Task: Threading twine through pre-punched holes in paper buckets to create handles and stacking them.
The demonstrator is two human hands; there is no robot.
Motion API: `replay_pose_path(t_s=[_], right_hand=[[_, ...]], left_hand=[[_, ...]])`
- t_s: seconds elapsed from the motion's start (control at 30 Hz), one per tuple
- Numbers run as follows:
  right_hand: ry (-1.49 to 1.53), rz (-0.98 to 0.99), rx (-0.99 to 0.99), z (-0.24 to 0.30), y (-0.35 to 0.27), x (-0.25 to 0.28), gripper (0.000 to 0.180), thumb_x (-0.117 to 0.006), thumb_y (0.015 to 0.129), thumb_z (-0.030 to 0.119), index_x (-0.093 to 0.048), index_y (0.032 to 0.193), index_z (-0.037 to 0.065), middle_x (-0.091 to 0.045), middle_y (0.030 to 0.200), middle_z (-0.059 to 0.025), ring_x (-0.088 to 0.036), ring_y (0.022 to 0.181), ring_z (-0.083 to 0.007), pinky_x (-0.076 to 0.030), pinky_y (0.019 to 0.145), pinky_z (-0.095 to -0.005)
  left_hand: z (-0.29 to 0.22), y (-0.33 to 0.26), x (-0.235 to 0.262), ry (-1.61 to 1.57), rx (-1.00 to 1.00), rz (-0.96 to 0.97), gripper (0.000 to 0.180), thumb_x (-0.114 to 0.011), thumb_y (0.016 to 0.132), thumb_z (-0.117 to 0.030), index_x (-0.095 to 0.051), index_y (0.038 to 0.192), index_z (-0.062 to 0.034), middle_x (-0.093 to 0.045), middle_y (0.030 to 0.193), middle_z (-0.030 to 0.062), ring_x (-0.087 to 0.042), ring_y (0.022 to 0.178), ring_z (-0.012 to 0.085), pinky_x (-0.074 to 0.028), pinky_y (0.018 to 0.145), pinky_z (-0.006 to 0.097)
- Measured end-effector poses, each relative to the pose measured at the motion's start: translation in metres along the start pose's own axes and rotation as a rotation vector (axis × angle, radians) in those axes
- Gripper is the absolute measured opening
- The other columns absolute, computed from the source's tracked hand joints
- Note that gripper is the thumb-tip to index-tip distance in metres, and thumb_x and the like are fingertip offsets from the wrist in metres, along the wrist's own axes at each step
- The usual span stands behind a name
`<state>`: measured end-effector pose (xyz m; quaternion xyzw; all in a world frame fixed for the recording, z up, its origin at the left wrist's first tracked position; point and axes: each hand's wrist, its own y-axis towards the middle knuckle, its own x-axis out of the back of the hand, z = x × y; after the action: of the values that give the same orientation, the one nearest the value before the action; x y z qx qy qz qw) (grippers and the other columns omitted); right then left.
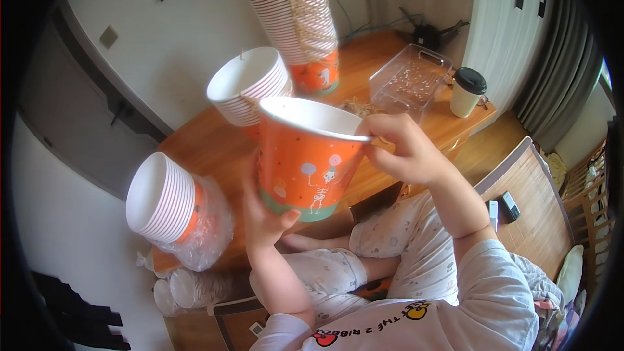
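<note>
Above the near part of the wooden table (357, 65), we hold an orange paper bucket (312, 162), its white mouth up, with a green base band and a skeleton figure on its side. Our left hand (263, 211) cups its lower left side, thumb across the front near the base and the other fingers mostly hidden. Our right hand (400, 146) is clamped on the rim at the right.

Farther back on the table we see a short bucket stack (250, 84) and, behind it, a tall bucket stack (266, 0) with twine (309, 19) hanging down it. At the table's left end, a third bucket stack (169, 198) leans, partly in clear plastic (211, 244). Toward the table's right end we have a clear bin (393, 94) with small bits inside, then a pale cup (463, 101) with a black lid (470, 80).
</note>
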<state>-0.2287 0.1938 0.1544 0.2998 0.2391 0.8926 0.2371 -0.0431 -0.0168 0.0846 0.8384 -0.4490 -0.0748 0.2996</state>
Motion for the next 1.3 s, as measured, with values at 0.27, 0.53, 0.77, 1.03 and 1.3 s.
replay_pose_path(t_s=[0.27,0.53,0.77,1.03,1.3], right_hand=[[-0.03,-0.024,0.012,-0.028,0.006,-0.02,0.019,-0.06,0.081,0.011,-0.064,0.094,-0.003,-0.064,0.088,-0.0135,-0.062,0.086,-0.0263,-0.049,0.079,-0.035],[0.147,0.026,-0.12,-0.047,-0.001,-0.017,0.013,-0.062,0.092,0.01,-0.064,0.096,-0.002,-0.064,0.092,-0.0102,-0.06,0.091,-0.024,-0.046,0.085,-0.0337],[0.322,-0.048,-0.04,-0.047,-0.006,-0.017,0.009,-0.068,0.089,0.009,-0.071,0.087,0.001,-0.072,0.093,-0.0102,-0.062,0.091,-0.0217,-0.047,0.086,-0.0345],[-0.569,-0.95,0.2,-0.092,-0.021,0.041,0.016,-0.068,0.079,-0.005,-0.073,0.092,0.002,-0.071,0.088,-0.0095,-0.062,0.085,-0.0235,-0.049,0.075,-0.031],[-0.805,-0.777,-0.255,-0.138,-0.022,0.056,0.027,-0.072,0.08,0.006,-0.071,0.107,0.006,-0.064,0.121,-0.0134,-0.056,0.111,-0.0332,-0.048,0.09,-0.0415]], left_hand=[[0.028,-0.008,0.015,-0.115,0.126,-0.019,0.119,-0.086,0.064,-0.054,-0.024,0.149,-0.0006,-0.038,0.146,0.0168,-0.041,0.134,0.0282,-0.037,0.108,0.044],[0.049,-0.012,0.017,-0.244,0.251,0.026,0.125,-0.091,0.061,-0.05,-0.02,0.151,-0.0022,-0.034,0.149,0.0165,-0.037,0.137,0.0287,-0.034,0.111,0.045],[0.058,-0.018,0.021,-0.144,0.257,0.085,0.135,-0.096,0.055,-0.043,-0.012,0.152,-0.0043,-0.03,0.151,0.017,-0.037,0.137,0.0297,-0.034,0.111,0.045],[0.058,-0.02,0.041,0.262,0.447,0.303,0.049,-0.087,0.064,-0.01,-0.066,0.107,0.0008,-0.07,0.104,0.0112,-0.067,0.097,0.0225,-0.051,0.089,0.036],[0.062,-0.017,0.04,0.451,0.363,0.354,0.048,-0.086,0.07,-0.013,-0.065,0.111,0.0003,-0.069,0.107,0.0116,-0.066,0.1,0.0231,-0.051,0.086,0.037]])
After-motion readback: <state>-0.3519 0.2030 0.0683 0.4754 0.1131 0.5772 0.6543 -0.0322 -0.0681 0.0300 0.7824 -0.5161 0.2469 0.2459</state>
